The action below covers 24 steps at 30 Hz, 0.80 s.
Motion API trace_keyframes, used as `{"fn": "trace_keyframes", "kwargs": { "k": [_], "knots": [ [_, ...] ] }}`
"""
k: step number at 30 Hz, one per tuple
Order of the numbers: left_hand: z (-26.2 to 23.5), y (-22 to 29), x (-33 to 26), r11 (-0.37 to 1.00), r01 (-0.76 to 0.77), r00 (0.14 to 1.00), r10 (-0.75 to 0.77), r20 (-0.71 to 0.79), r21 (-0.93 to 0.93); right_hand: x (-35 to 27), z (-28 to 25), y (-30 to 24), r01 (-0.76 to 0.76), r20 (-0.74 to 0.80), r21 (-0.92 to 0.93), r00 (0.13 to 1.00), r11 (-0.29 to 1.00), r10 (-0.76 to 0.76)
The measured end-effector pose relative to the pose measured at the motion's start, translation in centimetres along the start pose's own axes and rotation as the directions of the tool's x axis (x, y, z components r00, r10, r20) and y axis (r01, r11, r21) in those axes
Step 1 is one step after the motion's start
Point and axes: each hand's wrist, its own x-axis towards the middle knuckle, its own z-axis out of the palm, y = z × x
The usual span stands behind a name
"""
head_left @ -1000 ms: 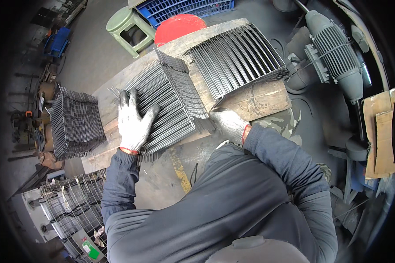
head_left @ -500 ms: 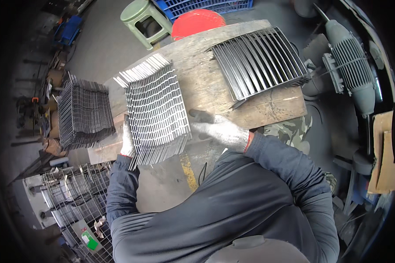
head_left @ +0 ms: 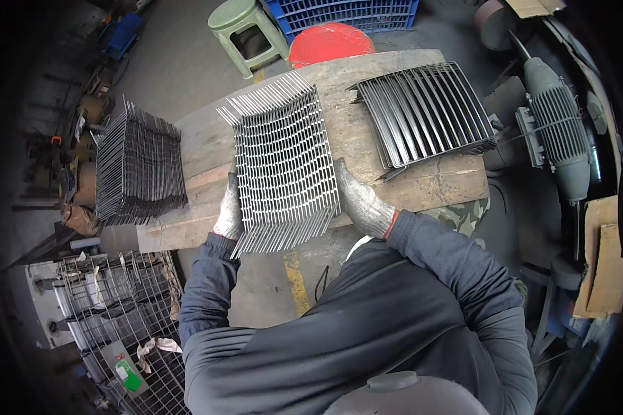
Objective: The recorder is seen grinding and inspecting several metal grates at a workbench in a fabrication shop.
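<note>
Workshop floor, grey concrete, cluttered on all sides; you stand at a worn wooden bench [head_left: 422,190] that runs across the upper middle of the view. On its left end sits a dark stack of wire grids [head_left: 138,166], well apart from your hands. On its right end lies a black slatted grille [head_left: 426,114], flat, just beside the piece you hold but not touching it as far as the view shows. Beyond the bench: a green plastic stool [head_left: 246,24], a red round lid or drum top [head_left: 329,43], and a blue plastic crate [head_left: 353,10]. To your right stands a grey motor housing [head_left: 557,128], with brown cardboard sheets [head_left: 606,259] below it. At lower left, a wire cage trolley [head_left: 118,311] carries a small green-and-white tag [head_left: 126,377] near its bottom edge.

Your left hand [head_left: 227,216], gloved, clamps the left edge of the wire mesh panel [head_left: 284,162]; grip closed on it, though the fingers are mostly hidden behind the mesh. Your right hand [head_left: 360,204], also gloved, presses the panel's right edge with fingers spread along it, holding it. Both forearms come up from below in dark sleeves. The panel rests on the bench's middle, its far edge curled upward, its near wire ends overhanging the bench edge toward you.
</note>
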Motion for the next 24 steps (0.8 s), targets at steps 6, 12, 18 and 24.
{"fn": "trace_keyframes", "kwargs": {
  "k": [6,12,18,24],
  "knots": [
    [2.9,2.6,-1.5,0.957,-0.255,0.965,0.244,0.091,0.137,-2.0,1.0,-2.5,0.104,-0.079,-0.057,0.991,0.993,-0.109],
    [-5.9,-4.0,2.4,0.968,-0.213,0.977,0.211,0.029,0.135,-1.8,1.9,-2.8,0.026,-0.149,-0.092,0.988,0.995,-0.040],
    [-6.7,-7.3,3.3,1.000,-0.015,0.995,0.013,-0.097,-0.023,-2.0,3.8,-4.1,0.173,-0.010,-0.536,0.978,0.826,-0.211],
    [-0.6,-10.6,2.7,0.968,-0.131,0.986,0.150,-0.078,0.213,-2.3,6.8,-6.1,0.354,0.100,-0.857,0.826,0.373,-0.554]
  ]
}}
